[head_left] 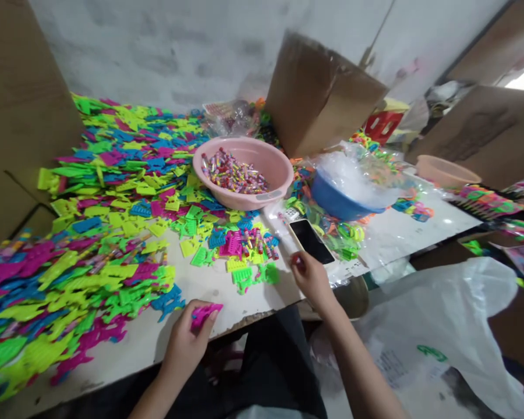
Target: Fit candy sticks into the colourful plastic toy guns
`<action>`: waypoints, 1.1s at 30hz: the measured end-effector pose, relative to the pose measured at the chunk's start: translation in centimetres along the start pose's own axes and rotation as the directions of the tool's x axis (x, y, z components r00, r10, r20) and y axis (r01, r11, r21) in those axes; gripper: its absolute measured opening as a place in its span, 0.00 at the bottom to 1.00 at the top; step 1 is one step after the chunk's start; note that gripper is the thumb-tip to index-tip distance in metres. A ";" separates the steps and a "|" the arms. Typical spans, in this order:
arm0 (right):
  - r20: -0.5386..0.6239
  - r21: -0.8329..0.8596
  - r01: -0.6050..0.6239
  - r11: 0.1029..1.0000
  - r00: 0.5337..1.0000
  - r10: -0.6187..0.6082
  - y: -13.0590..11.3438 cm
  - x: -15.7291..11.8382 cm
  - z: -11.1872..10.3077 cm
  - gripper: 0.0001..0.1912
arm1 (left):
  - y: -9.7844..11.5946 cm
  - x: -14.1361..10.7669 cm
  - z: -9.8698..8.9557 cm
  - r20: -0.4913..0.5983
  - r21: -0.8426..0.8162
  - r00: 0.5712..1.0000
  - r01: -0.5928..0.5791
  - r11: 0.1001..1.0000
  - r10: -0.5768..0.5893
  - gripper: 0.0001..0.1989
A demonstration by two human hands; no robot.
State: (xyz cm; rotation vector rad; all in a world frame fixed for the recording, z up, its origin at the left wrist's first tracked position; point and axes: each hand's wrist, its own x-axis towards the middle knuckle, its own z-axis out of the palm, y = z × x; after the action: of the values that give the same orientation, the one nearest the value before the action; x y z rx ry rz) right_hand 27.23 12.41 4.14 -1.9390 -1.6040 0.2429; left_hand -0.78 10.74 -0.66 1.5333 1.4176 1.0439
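My left hand (191, 334) is closed over the table's front edge, pinching a magenta plastic piece (204, 314) between thumb and fingers. Beside the phone (311, 240), my right hand (312, 279) is closed too; a small dark-red bit shows at its fingertips, and the rest is hidden. Between and beyond the hands lies a small group of green, yellow, blue and magenta plastic pieces (242, 274), with several short printed sticks (259, 243) among them. Behind these stands a pink basin (244, 201) partly filled with the same kind of short sticks (236, 173).
Plastic pieces (131, 157) are heaped across the table's left and back. At front left, many pieces (70, 285) have sticks fitted among them. A blue basin (344, 198) holding clear plastic, a cardboard box (323, 96) and a white bag (441, 326) are to the right.
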 end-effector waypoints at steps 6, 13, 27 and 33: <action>-0.230 -0.125 -0.235 0.964 0.952 0.202 7.1 5.8 -2.1 0.15 | -1.4 0.5 -0.6 0.035 0.053 0.999 -0.040 0.998 0.038 0.15; -0.181 -0.006 -0.283 0.959 0.944 0.277 11.3 7.4 -1.9 0.19 | -1.3 0.7 -0.4 0.064 0.038 0.996 -0.063 0.997 0.060 0.14; -0.311 0.138 -0.231 0.963 0.913 0.264 10.1 6.4 -1.8 0.31 | 0.1 0.6 -0.7 0.047 -0.092 0.996 0.084 0.992 -0.080 0.13; -0.329 0.111 -0.120 0.987 0.932 0.151 8.2 4.6 -1.8 0.31 | 0.1 0.5 -0.7 0.050 -0.093 0.995 0.094 0.991 -0.089 0.13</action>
State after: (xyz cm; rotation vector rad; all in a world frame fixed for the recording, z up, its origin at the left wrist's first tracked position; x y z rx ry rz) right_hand 36.11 15.45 2.09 -1.9044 -1.2196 0.0326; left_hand -1.43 11.26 -0.32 1.4021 1.3738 1.0009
